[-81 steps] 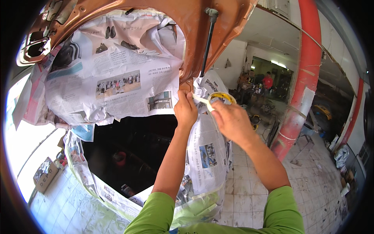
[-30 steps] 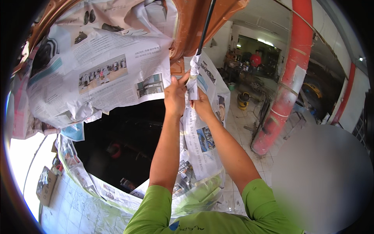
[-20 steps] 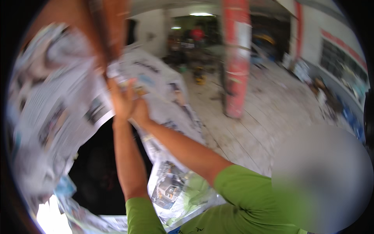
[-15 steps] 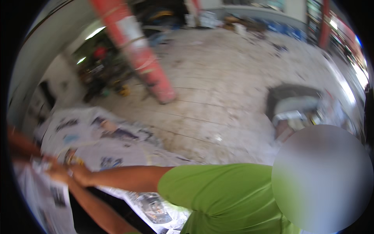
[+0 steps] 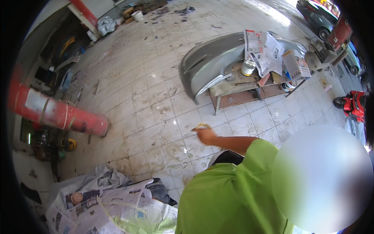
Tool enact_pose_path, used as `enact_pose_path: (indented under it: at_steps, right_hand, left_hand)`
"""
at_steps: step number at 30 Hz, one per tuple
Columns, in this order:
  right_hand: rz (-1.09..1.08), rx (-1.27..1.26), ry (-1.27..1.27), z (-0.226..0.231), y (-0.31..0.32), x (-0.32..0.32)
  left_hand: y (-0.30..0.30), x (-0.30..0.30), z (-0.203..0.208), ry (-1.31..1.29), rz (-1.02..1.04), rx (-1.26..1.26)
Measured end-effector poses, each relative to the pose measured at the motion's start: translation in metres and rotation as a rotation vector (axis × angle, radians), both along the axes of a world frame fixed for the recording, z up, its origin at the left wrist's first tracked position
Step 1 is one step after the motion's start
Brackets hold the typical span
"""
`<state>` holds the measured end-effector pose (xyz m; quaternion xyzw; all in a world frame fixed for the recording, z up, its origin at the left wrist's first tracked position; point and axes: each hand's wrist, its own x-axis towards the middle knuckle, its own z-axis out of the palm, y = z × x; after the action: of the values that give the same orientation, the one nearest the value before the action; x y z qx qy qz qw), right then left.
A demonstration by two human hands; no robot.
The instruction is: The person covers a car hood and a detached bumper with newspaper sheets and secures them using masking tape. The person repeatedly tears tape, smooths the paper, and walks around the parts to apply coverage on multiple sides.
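My right hand [image 5: 206, 136] reaches out over the tiled floor from a green sleeve, its fingers closed around a yellow ring that looks like a roll of masking tape [image 5: 203, 125]. The roll is small in view and partly covered by the fingers. My left hand is out of sight. Below and to the left lie newspaper sheets [image 5: 128, 206] spread over a large covered shape. Pale yellow tape strips [image 5: 107, 212] run across the paper. What is under the sheets is hidden.
Ahead, a grey car bumper [image 5: 210, 52] leans around a low workbench [image 5: 230, 90] holding newspaper [image 5: 269, 52], a can [image 5: 247, 67] and a box [image 5: 296, 64]. A red pillar [image 5: 87, 121] stands left. A red motorcycle [image 5: 355, 105] and parked cars [image 5: 317, 17] are far right.
My view has swung right, toward the bench. Both my hands were together at the newspaper; now my right hand is away from it with the tape, and my left has left the view.
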<state>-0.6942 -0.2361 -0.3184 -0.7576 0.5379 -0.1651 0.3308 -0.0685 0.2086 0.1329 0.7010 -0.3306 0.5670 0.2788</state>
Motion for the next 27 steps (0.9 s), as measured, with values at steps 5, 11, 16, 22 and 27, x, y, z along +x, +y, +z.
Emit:
enact_pose_path:
  at_steps: [5,11,16,22,27]
  right_hand:
    - [-0.837,0.055,0.227,-0.074,-0.091,-0.255]
    - [-0.915,-0.042,0.540,-0.094,-0.189,-0.409]
    - [-0.467,-0.130,0.953,-0.173,-0.263,-0.476]
    - [-0.283,-0.144,1.322,-0.211,-0.287,-0.562]
    - [-0.450,-0.371,1.228,-0.154,-0.307,-0.589]
  left_hand:
    - [-0.108,-0.155,-0.277,0.594,0.039,0.262]
    - [-0.287,-0.393,-0.366,0.848,-0.765,1.106]
    - [-0.323,-0.476,-0.355,1.320,-0.643,1.015]
    - [-0.251,-0.513,-0.378,1.538,-0.375,1.299]
    - [-0.110,-0.558,-0.405,1.890,0.009,1.254]
